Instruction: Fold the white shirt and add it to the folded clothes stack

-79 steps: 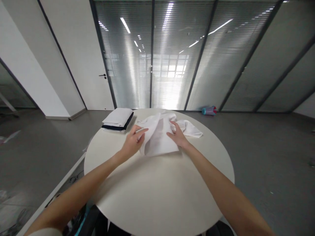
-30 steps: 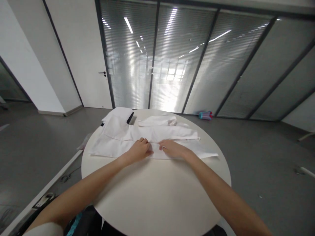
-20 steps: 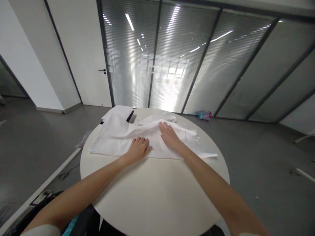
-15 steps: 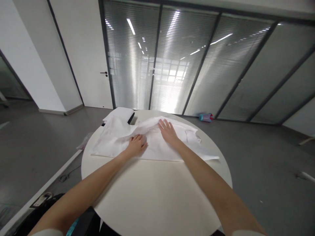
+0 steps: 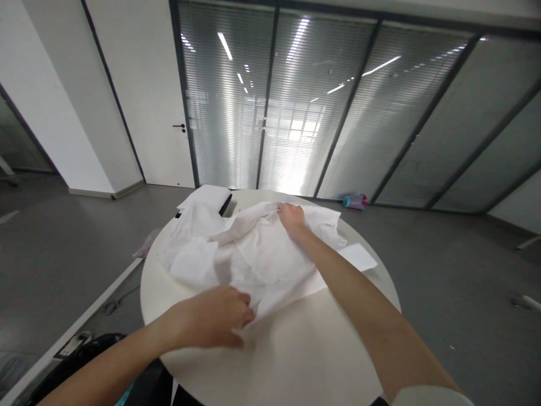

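Note:
A thin white garment, apparently a shirt [image 5: 270,254], lies rumpled across the far half of the round table. My left hand [image 5: 215,317] is at its near edge, fingers curled on the fabric, which is drawn to a point there. The thumb sits lower and a little apart. Toward the far edge, my right hand [image 5: 292,219] is closed on a bunched fold. Raised folds run between the hands. The fingertips of both hands are partly hidden.
The white round table [image 5: 287,361] has a folded white item with a dark edge [image 5: 207,197] at its far left. A blue and pink bundle [image 5: 355,202] lies on the floor by the glass partition. A clear plastic bag [image 5: 146,243] and a cable lie left of the table.
My left hand has moved toward me, pulling the near part of the shirt with it and raising folds. My right hand, flat before, has curled onto the fabric near the far edge.

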{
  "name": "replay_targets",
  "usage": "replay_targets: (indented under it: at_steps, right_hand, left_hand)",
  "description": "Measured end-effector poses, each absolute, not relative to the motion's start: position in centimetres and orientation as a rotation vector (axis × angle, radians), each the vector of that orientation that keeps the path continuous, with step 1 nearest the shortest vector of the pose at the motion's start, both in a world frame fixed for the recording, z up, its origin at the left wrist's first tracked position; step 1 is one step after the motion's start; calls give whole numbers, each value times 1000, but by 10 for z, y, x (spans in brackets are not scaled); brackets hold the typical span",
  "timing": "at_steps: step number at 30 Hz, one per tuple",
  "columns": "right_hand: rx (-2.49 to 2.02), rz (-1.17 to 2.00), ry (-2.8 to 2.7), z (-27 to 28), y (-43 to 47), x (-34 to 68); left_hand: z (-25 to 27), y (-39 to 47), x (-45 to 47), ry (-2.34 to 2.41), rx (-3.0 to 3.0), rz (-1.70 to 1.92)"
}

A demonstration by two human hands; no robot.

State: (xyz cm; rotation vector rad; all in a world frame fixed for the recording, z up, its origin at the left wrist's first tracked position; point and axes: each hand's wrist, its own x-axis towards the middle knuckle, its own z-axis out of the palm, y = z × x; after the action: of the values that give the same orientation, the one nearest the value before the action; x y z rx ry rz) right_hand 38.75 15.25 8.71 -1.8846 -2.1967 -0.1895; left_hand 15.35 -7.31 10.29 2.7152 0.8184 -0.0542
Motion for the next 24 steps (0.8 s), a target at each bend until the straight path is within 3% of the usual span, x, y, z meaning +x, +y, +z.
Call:
replay_targets:
  at_steps: [3, 8, 17, 24]
  right_hand:
    - [-1853, -28, -2240, 81, 147, 384]
    - [-1652, 333, -2481, 56, 126, 380]
    - [-1628, 237, -2374, 67, 117, 388]
    - [-1365, 457, -1912, 92, 104, 420]
  left_hand:
    - [111, -107, 146, 686, 2553, -144]
    - [115, -93, 134, 919, 2458, 133]
    - [45, -13, 137, 1586, 2624, 126]
    - [25, -1, 137, 1516, 2431, 332]
